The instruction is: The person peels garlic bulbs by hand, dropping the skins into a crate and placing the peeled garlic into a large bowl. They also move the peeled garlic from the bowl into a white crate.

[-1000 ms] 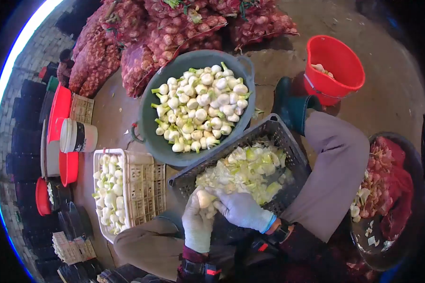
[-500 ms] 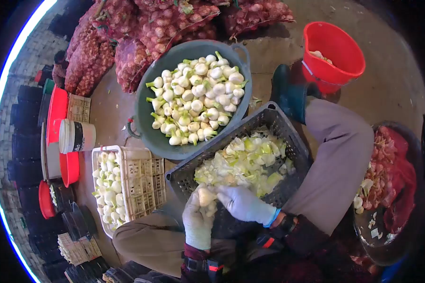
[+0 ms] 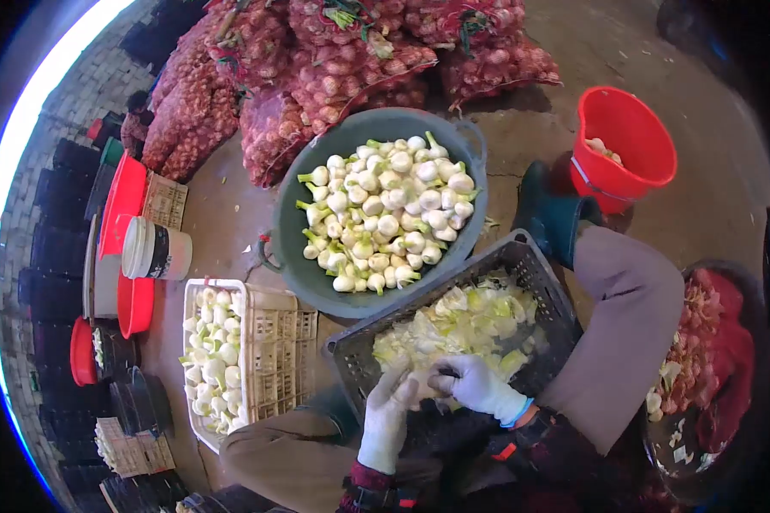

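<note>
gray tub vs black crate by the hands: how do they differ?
Shape: the gray tub is round; the black crate is rectangular.
Walls: the gray tub's look solid; the black crate's are full of small holes.
Contents: the gray tub holds a heap of whole white bulbs, some with green stems; the black crate holds loose, pale green-white peelings.
Shared: both are open-topped.

No legible lettering, dark label [image 3: 159,251] on the white bucket [image 3: 179,256], too small to read
</note>
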Motion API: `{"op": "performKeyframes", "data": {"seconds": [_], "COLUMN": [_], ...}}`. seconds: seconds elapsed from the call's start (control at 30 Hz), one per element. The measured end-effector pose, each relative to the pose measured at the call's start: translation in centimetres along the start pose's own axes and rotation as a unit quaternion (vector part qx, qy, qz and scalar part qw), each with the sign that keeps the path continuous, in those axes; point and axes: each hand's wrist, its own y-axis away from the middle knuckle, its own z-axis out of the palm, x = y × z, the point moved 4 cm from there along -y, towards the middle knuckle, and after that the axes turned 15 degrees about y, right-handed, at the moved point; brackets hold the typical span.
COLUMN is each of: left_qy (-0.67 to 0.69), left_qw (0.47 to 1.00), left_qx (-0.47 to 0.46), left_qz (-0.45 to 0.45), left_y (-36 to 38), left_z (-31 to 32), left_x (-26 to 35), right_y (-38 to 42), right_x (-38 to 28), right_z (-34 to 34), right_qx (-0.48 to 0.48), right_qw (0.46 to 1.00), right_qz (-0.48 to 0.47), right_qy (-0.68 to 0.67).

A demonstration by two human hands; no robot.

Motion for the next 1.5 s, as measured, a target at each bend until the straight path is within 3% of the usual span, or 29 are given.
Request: {"op": "performKeyframes", "data": {"seconds": [0.07,0.13,0.17,0.2,0.23,0.27,0.33,0.4,0.47,0.5,0.53,0.57,0.6,0.67,0.7,0.77,0.87,1.03,1.07,1.13,1.2,1.33,1.4,1.47,1.5], "left_qy": [-0.005,-0.131,-0.329,-0.327,-0.185,-0.038,0.033,0.172,0.201,0.204,0.208,0.327,0.328,0.275,0.275,0.188,0.118,0.115,0.104,0.090,0.156,0.074,0.100,0.148,0.150], "left_qw": [1.000,0.989,0.933,0.934,0.979,0.998,0.998,0.984,0.976,0.974,0.972,0.941,0.939,0.955,0.955,0.970,0.984,0.987,0.990,0.992,0.987,0.997,0.994,0.987,0.986], "left_qx": [-0.016,-0.018,-0.021,-0.024,0.005,0.038,0.047,0.022,0.033,0.025,0.015,-0.046,-0.057,-0.017,-0.019,-0.015,0.011,0.010,0.007,0.003,0.016,0.032,0.051,0.059,0.061], "left_qz": [0.015,0.060,0.146,0.141,0.086,0.030,0.026,0.044,0.071,0.091,0.111,0.077,0.082,0.111,0.110,0.152,0.133,0.108,0.099,0.088,0.024,0.017,0.005,-0.035,-0.033], "left_y": [-0.3,-0.5,-0.5,-0.8,-0.9,-0.9,-0.8,-1.1,-0.2,-0.3,-0.5,-0.6,-0.7,0.1,0.6,0.6,0.1,-0.7,-0.7,-1.1,-1.3,-1.6,-1.7,-1.4,-1.3], "left_z": [-0.1,-1.1,-0.9,-0.9,-1.4,-1.7,-1.4,-1.2,-0.5,-0.9,-1.2,-1.3,-1.1,0.1,0.6,1.6,1.4,3.2,3.5,3.5,3.0,2.5,1.6,0.6,0.5], "left_x": [0.1,0.5,1.1,0.8,0.2,-0.6,-1.0,-1.2,-0.7,-1.0,-1.3,-1.2,-1.1,-0.3,-0.3,0.3,-1.1,-2.2,-2.1,-1.7,-2.2,-2.4,-2.8,-3.2,-3.1], "right_y": [-0.2,-0.6,-1.0,-1.2,-1.2,-1.4,-1.8,-1.9,-2.3,-1.9,-1.6,-1.4,-1.1,0.2,0.2,0.5,0.3,0.0,-0.2,-0.9,-1.3,-1.1,-1.6,-1.4,-0.9], "right_x": [-0.5,-0.4,-0.8,-1.0,-0.4,-0.1,1.4,1.9,3.8,4.4,4.2,3.6,2.4,-1.5,-2.3,-3.7,-2.1,-1.4,-1.1,0.4,1.6,1.8,1.4,1.4,1.4], "right_z": [-0.9,-0.2,0.1,0.3,0.5,0.7,1.3,0.9,1.3,1.0,0.4,-0.3,-1.1,-2.3,-1.8,-1.5,-0.2,-0.8,-1.2,-1.4,-1.4,-1.0,-1.3,-2.8,-4.2], "right_qx": [0.014,0.061,0.087,0.112,0.045,0.045,0.075,0.136,0.234,0.235,0.156,0.076,0.087,0.169,0.102,0.115,0.175,0.275,0.276,0.216,0.248,0.220,0.204,0.179,0.171], "right_qw": [1.000,0.998,0.995,0.990,0.998,0.998,0.996,0.988,0.961,0.961,0.942,0.893,0.891,0.969,0.993,0.991,0.979,0.957,0.957,0.972,0.967,0.972,0.974,0.936,0.952], "right_qz": [0.020,0.003,-0.037,-0.074,-0.036,-0.029,0.029,0.050,0.031,0.026,0.062,0.098,0.094,-0.042,-0.051,-0.058,-0.092,-0.051,-0.046,0.039,0.006,0.001,-0.007,0.047,0.094], "right_qy": [0.000,0.025,0.038,0.051,0.030,0.030,-0.039,0.055,0.142,0.141,0.291,0.432,0.436,0.172,-0.013,-0.017,0.044,0.083,0.081,-0.085,-0.061,-0.079,-0.098,-0.299,-0.237]}}
